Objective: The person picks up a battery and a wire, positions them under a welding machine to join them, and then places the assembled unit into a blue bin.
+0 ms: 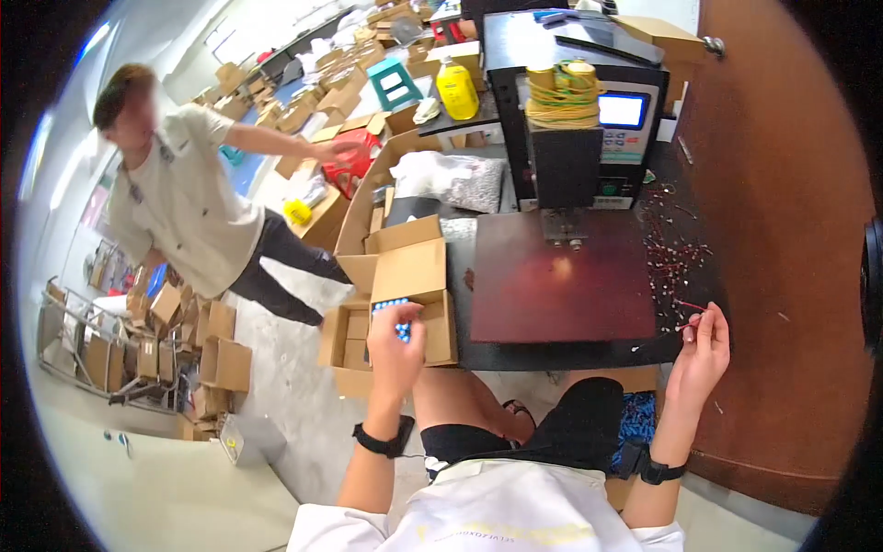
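Your left hand (396, 354) grips blue cells (403, 332), your right hand (701, 357) pinches red wires (692, 306), and these remain unjoined.

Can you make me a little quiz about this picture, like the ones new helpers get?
1. Which of the person's hands is at the open brown cardboard box, left or right?
2. What does the person's right hand hold?
a) a teal plastic stool
b) a thin red wire
c) a brown wooden door
3. True or false: the bright yellow plastic bottle stands to the left of the boxy black machine in the picture.

Key:
1. The left hand.
2. b
3. True.
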A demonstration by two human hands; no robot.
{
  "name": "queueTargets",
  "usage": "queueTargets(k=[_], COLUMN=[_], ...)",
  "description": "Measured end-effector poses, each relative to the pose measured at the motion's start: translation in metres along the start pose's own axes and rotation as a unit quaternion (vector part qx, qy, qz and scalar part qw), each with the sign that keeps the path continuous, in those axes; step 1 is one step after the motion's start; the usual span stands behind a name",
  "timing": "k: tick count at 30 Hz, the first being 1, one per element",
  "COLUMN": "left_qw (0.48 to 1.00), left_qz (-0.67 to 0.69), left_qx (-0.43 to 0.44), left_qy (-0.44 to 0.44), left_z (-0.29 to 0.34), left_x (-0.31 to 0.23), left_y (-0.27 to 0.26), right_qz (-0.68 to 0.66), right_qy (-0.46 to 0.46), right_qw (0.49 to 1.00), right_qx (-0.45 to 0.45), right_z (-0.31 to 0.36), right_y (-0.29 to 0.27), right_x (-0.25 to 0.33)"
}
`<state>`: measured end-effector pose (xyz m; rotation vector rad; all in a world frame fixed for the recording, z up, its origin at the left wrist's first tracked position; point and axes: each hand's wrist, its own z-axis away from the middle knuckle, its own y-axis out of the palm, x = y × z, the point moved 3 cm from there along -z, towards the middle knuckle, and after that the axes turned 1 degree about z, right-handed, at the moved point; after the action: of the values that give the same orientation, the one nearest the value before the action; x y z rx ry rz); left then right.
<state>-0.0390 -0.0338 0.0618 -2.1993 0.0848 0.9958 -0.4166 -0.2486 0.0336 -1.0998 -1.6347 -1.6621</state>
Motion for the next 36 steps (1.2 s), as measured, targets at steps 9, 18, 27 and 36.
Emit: queueTargets(k=[9,18,27,36], left_qw=[0.987,0.999,0.895,0.898], left_qz=[-0.155,-0.015,0.336,0.316], left_qx=[0.047,0.03,0.278,0.279], left_qy=[0.018,-0.025,0.096,0.127], left_z=[-0.009,0.0,0.026,0.035], left_x=[0.069,-0.013,-0.169,-0.177], left_y=[0.003,-0.002,0.023,0.032], right_qz=[0.076,-0.093,-0.174,-0.103], right_qy=[-0.028,0.02,-0.012,-0.058], right_qw=[0.996,0.995,0.981,0.985], right_qx=[-0.034,-0.018,0.084,0.123], right_z=[0.018,0.044,0.078,0.092], right_y=[0.049,0.043,0.06,0.067], right_x=[-0.015,0.032,0.062,0.06])
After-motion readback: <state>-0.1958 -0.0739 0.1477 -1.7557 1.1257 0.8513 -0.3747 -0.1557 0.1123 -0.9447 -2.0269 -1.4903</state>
